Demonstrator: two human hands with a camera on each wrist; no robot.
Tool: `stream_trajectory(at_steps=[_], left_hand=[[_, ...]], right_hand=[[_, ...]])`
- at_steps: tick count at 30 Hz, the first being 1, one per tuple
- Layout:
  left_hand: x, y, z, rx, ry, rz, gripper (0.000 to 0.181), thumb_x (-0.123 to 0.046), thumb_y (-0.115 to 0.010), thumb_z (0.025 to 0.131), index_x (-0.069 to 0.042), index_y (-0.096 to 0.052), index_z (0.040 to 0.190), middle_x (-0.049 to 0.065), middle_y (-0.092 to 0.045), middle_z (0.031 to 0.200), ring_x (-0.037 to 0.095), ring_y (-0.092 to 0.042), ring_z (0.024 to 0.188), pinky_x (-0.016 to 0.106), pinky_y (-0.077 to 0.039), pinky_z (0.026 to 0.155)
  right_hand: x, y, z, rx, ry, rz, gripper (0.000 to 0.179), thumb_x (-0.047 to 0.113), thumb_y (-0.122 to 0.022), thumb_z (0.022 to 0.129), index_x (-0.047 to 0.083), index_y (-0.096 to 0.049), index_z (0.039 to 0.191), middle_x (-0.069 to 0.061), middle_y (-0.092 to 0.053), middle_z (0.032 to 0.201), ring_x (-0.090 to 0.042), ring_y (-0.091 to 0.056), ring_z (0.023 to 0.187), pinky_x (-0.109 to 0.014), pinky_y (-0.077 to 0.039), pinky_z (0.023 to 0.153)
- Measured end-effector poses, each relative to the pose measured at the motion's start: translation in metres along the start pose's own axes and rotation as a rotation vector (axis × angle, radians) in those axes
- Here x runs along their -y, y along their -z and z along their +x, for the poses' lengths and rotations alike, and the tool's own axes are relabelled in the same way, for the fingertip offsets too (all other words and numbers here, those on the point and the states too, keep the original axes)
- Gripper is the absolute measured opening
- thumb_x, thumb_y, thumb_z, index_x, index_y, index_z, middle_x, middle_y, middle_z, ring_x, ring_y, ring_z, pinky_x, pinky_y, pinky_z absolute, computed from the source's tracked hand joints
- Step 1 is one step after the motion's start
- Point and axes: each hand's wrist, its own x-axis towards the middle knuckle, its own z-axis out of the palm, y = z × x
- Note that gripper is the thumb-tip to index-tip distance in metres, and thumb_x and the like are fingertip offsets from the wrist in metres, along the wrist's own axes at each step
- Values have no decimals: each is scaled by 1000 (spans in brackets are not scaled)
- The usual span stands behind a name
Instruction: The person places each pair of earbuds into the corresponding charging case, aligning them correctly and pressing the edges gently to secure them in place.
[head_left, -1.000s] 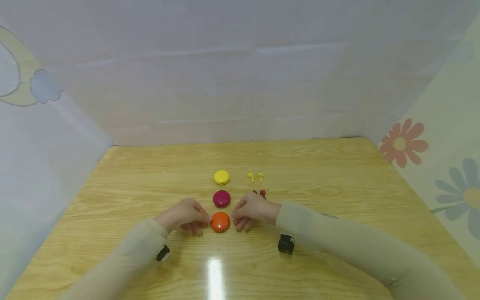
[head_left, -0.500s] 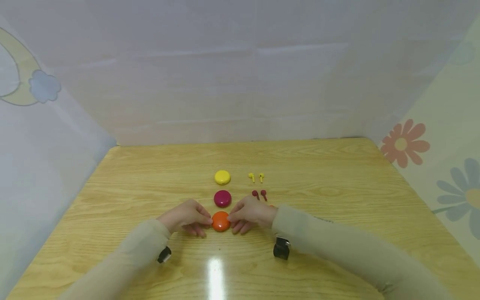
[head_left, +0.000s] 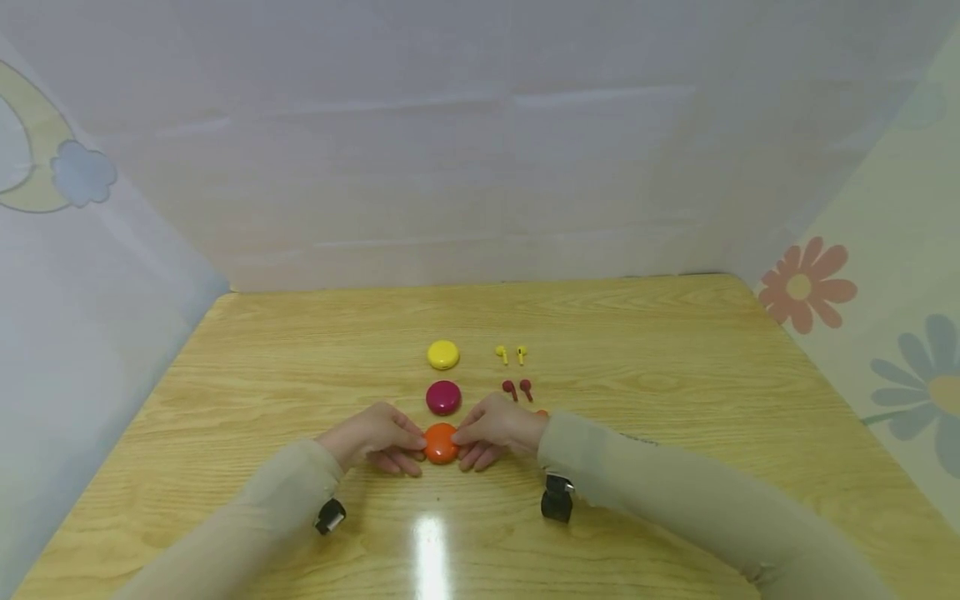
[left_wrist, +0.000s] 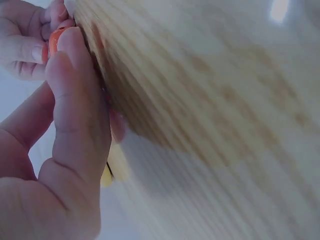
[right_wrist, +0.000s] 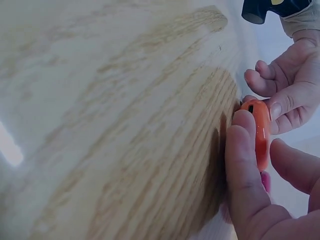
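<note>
A glossy orange round earbud case (head_left: 441,443) sits between the two hands, low in the middle of the table. My left hand (head_left: 378,437) pinches its left edge between thumb and fingers. From the other side my right hand (head_left: 493,427) has thumb and fingers at the right edge. In the right wrist view, a small dark slot shows on the side of the orange case (right_wrist: 261,135). Directly beyond lies a magenta case (head_left: 443,397), and farther back a yellow case (head_left: 443,355). A bit of orange (head_left: 542,412) peeks out behind the right wrist, mostly hidden.
Two yellow earbuds (head_left: 521,355) lie right of the yellow case. A magenta pair (head_left: 527,389) lies nearer, just beyond the right hand. The wooden table (head_left: 300,333) meets a pale fabric wall (head_left: 480,192) at the back. Each wrist carries a black camera (head_left: 557,498).
The right hand has moved left from beside the orange case to its right edge. The left hand has shifted slightly right. The magenta earbuds have come into fuller view.
</note>
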Motion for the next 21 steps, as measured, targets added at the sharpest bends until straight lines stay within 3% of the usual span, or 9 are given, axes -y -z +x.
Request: stream_trajectory(at_steps=[13, 21], left_hand=[[4, 8, -5, 119, -42, -206, 17, -7, -60, 96, 7, -67, 103, 19, -72, 89, 17, -71, 72, 26, -56, 62], [-4, 6, -10, 128, -101, -255, 19, -10, -59, 97, 5, -65, 106, 19, -71, 99, 15, -71, 74, 27, -56, 66]], right_hand=[[6, 4, -6, 22, 20, 39, 14, 8, -65, 93, -5, -68, 99, -13, -70, 78, -16, -67, 63, -29, -57, 63], [11, 12, -11, 2, 32, 84, 18, 6, -64, 94, -8, -65, 105, -18, -71, 85, -22, -71, 73, -33, -57, 68]])
